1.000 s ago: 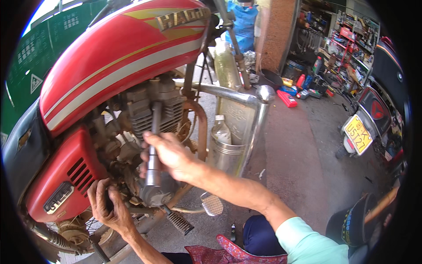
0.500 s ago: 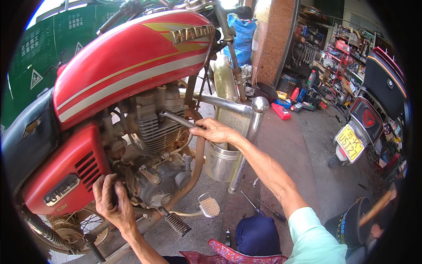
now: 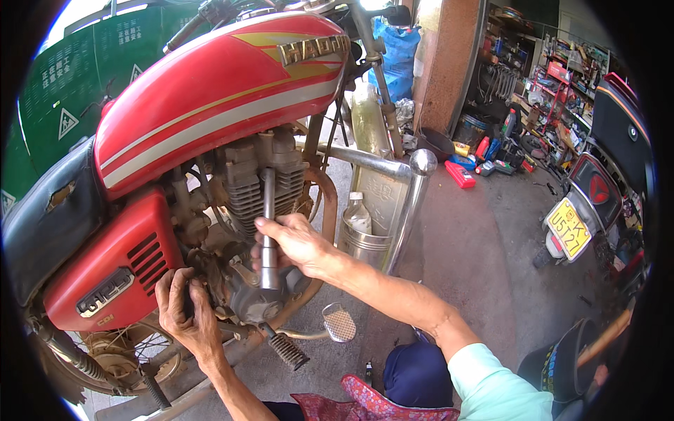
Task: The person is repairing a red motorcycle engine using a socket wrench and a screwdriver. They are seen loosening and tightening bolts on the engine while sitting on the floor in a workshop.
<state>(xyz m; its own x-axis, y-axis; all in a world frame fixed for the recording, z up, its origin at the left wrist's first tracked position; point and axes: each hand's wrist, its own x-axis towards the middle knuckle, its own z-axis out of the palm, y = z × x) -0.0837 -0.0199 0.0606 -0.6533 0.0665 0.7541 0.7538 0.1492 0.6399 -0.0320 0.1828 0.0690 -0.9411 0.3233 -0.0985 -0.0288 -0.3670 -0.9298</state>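
Note:
My right hand [image 3: 298, 245] is wrapped round a steel tubular socket wrench [image 3: 269, 193]. The tool stands nearly upright in front of the finned engine cylinder [image 3: 246, 200], its thicker end [image 3: 269, 272] down over the dark engine cover [image 3: 253, 303]. Whether that end touches the cover, I cannot tell. My left hand [image 3: 188, 319] is closed beside the lower edge of the red side panel [image 3: 112, 263]. Its fingers are curled toward the thumb round something dark that I cannot make out. Above both hands is the red fuel tank [image 3: 225, 105] of the motorcycle.
The kick pedal with a ribbed rubber [image 3: 289, 351] and a metal foot pedal [image 3: 340, 323] jut out below my hands. A chrome guard bar [image 3: 407, 210] rises at the right, with a plastic bottle [image 3: 357, 214] behind it. Another motorcycle [image 3: 583, 203] stands farther right, near cluttered shelves [image 3: 554, 84].
My right hand has moved left and down, swinging the socket wrench from slanted to nearly upright. My left hand stays by the side panel. The view has shifted slightly.

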